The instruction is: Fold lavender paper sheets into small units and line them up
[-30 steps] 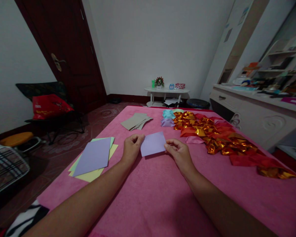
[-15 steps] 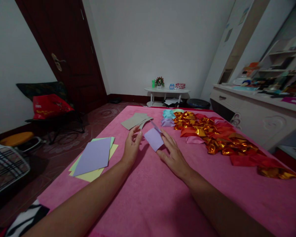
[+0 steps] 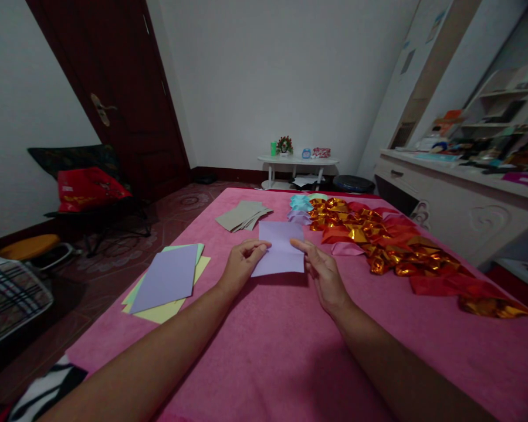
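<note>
A sheet of purple paper with a crease across its middle is held opened out over the pink cloth. My left hand pinches its left edge between thumb and fingers. At the right edge, my right hand grips it, thumb on top and fingers behind. A stack of purple, green and yellow sheets lies left of my left forearm. Beyond my hands is a fanned pile of grey paper pieces.
Folded paper and gold foil pieces spread over the right side of the pink-covered table. A white cabinet stands along the right. At left are a chair with a red bag and a yellow stool.
The purple sheet, folded and tilted in my right hand before, is now opened out and facing me. My left hand has moved in and taken hold of its left edge.
</note>
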The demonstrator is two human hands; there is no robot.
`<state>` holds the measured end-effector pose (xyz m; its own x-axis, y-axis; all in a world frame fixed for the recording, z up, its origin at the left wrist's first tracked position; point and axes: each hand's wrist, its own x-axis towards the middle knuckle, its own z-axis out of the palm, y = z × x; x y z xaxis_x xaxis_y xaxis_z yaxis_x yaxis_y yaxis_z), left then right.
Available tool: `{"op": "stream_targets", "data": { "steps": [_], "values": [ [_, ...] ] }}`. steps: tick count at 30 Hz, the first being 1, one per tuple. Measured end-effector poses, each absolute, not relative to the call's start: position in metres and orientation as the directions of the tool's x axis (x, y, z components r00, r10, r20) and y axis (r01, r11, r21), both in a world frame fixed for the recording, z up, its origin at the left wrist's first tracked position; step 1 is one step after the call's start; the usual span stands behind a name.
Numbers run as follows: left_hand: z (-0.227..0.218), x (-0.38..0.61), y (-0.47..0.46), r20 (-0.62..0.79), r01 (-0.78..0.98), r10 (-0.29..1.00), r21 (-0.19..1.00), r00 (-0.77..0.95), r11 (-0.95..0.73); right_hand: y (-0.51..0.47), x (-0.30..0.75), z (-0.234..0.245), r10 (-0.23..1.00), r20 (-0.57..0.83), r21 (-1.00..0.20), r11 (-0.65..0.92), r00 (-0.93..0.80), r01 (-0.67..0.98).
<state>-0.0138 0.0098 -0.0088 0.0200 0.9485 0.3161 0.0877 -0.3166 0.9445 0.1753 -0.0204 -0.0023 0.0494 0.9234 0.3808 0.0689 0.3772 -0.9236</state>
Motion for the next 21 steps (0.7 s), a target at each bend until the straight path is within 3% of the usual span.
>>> {"op": "stream_targets", "data": {
  "steps": [3, 9, 12, 15, 21],
  "values": [
    [-0.011, -0.011, 0.008, 0.185, -0.036, 0.976, 0.983, 0.112, -0.182, -0.019, 0.175, -0.003, 0.954, 0.298, -0.954, 0.298, -0.006, -0.031],
    [-0.017, -0.010, 0.007, 0.203, -0.025, 0.968, 0.979, 0.145, -0.202, -0.010, 0.178, -0.011, 0.985, 0.164, -0.985, 0.166, 0.044, -0.039],
    [-0.017, -0.010, 0.004, 0.151, -0.044, 0.962, 0.988, 0.226, -0.145, -0.005, 0.187, -0.015, 0.977, 0.199, -0.974, 0.187, 0.082, 0.130],
    [-0.015, -0.009, 0.003, 0.069, -0.058, 0.962, 0.997, 0.263, -0.056, 0.000, 0.197, -0.018, 0.963, 0.268, -0.906, 0.250, 0.006, 0.341],
    [-0.016, -0.011, 0.006, -0.007, -0.044, 0.998, 0.999, 0.069, 0.010, 0.002, 0.207, -0.015, 0.839, 0.516, -0.613, 0.503, -0.173, 0.609]
  ]
}}
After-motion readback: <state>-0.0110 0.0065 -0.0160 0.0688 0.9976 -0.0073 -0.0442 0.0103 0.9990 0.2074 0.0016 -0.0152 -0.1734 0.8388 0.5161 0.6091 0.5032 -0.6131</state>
